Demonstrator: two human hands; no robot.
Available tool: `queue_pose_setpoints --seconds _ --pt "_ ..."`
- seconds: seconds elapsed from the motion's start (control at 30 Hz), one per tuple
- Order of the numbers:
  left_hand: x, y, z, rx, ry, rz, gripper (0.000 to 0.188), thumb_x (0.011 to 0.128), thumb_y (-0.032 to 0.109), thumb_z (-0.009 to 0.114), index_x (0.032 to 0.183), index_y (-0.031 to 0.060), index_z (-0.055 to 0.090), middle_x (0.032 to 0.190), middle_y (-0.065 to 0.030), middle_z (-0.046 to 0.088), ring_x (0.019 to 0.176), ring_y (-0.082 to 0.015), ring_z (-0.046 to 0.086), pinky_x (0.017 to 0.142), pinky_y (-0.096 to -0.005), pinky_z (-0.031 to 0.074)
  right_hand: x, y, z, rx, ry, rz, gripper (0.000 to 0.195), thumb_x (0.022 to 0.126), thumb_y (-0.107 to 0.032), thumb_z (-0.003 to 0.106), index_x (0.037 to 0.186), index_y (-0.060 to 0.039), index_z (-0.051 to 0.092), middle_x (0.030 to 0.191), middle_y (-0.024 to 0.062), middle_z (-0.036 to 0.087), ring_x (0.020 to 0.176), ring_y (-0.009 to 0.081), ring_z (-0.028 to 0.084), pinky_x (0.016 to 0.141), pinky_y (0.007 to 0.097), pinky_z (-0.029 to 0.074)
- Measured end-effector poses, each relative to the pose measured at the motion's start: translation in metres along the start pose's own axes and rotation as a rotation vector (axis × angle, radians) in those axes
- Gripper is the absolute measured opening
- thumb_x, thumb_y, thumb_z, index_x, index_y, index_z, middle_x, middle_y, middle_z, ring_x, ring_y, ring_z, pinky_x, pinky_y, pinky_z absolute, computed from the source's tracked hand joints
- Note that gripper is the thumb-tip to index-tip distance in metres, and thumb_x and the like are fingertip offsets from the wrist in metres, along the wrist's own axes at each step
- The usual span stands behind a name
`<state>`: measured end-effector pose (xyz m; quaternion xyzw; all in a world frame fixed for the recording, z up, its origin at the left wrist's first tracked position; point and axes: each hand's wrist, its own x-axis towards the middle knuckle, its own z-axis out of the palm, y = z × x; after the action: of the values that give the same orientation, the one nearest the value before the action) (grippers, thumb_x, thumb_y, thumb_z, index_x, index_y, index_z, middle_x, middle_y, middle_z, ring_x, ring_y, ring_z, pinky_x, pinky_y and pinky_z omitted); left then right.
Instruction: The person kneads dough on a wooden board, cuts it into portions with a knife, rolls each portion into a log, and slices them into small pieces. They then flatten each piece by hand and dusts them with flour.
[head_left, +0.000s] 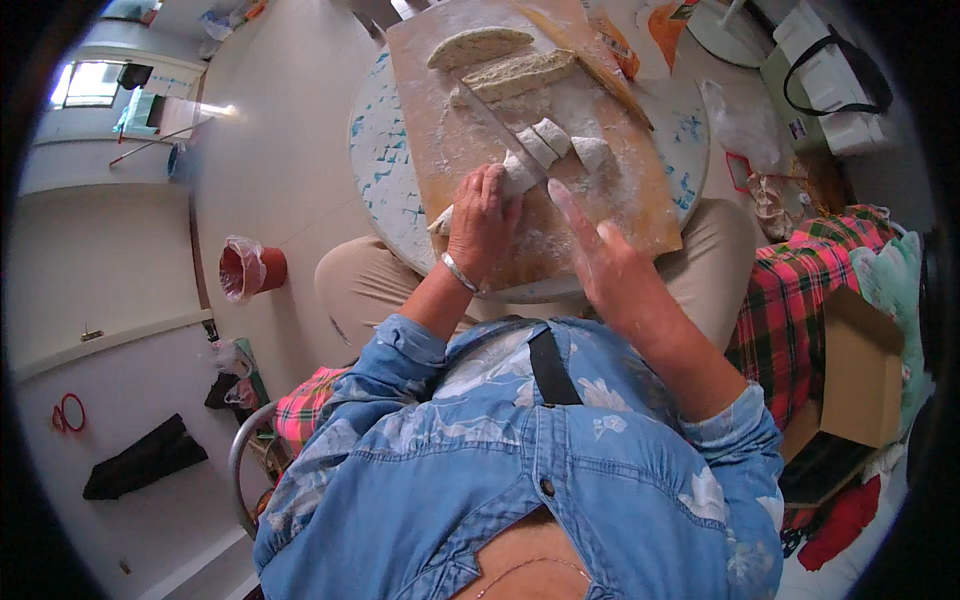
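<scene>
My left hand (484, 217) lies over a floury dough roll (519, 177), its fingertips close to the blade; the roll's other end shows left of the hand. In my right hand (607, 251) is a kitchen knife (499, 124), forefinger stretched towards the blade, the handle mostly hidden. The blade stands across the dough, between the roll and a cut dough piece (535, 148). Two more pieces, a middle one (553, 136) and a right-hand one (591, 153), lie beyond. Farther back on the floured wooden board (622, 202) rest a smooth dough log (480, 46) and a rougher dough log (521, 76).
A thin wooden rolling pin (611, 84) lies along the board's right side. Beneath is a round white table (382, 150) with blue flecks, between my knees. A lined red bin (264, 270) stands on the floor at left; an open cardboard box (861, 367) sits at right.
</scene>
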<state>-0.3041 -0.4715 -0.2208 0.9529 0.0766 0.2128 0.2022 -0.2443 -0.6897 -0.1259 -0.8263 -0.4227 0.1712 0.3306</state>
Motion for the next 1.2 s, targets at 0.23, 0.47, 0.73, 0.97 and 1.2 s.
queue_pose_setpoints --seconds 0.23,0.47,0.73,0.97,1.2 --pt "-0.004 -0.004 0.000 -0.010 -0.034 -0.015 0.051 0.077 0.013 0.070 0.122 -0.0026 0.050 0.117 -0.0223 0.056 0.108 -0.0383 0.054 0.097 -0.0445 0.044 -0.026 -0.005 0.009 0.002 -0.076 0.045 0.083 0.085 0.002 0.051 0.154 -0.0303 0.017 0.082 0.0229 0.053 0.069 0.0425 0.063 0.066 0.0509 0.054" --pt "-0.007 -0.013 0.005 0.061 -0.122 -0.015 0.051 0.076 0.012 0.069 0.122 -0.0040 0.051 0.117 -0.0230 0.057 0.108 -0.0391 0.054 0.096 -0.0446 0.044 -0.013 -0.013 0.004 -0.109 -0.184 0.114 0.083 0.085 0.002 0.052 0.153 -0.0325 0.020 0.083 0.0243 0.055 0.071 0.0431 0.063 0.067 0.0499 0.054" --pt "0.000 -0.014 0.005 0.072 -0.181 -0.017 0.049 0.077 0.012 0.067 0.121 -0.0035 0.051 0.113 -0.0215 0.058 0.103 -0.0381 0.055 0.092 -0.0448 0.045 0.046 -0.018 0.011 -0.112 -0.252 0.129 0.082 0.086 0.002 0.048 0.153 -0.0351 0.018 0.091 0.0263 0.058 0.082 0.0444 0.064 0.077 0.0518 0.053" --pt "-0.008 -0.008 -0.002 -0.001 0.004 -0.056 0.048 0.080 0.014 0.068 0.122 -0.0008 0.050 0.118 -0.0213 0.057 0.107 -0.0379 0.054 0.095 -0.0451 0.044 0.065 -0.003 0.012 -0.126 -0.132 0.041 0.082 0.086 0.000 0.055 0.154 -0.0274 0.018 0.091 0.0266 0.060 0.083 0.0435 0.064 0.076 0.0495 0.054" --pt "-0.020 -0.009 -0.005 -0.027 0.013 -0.078 0.049 0.079 0.013 0.069 0.122 0.0001 0.050 0.119 -0.0209 0.057 0.109 -0.0377 0.054 0.097 -0.0437 0.044 0.002 -0.012 0.010 0.030 0.010 -0.052 0.083 0.086 0.000 0.053 0.154 -0.0293 0.016 0.082 0.0233 0.055 0.070 0.0432 0.062 0.067 0.0505 0.053"
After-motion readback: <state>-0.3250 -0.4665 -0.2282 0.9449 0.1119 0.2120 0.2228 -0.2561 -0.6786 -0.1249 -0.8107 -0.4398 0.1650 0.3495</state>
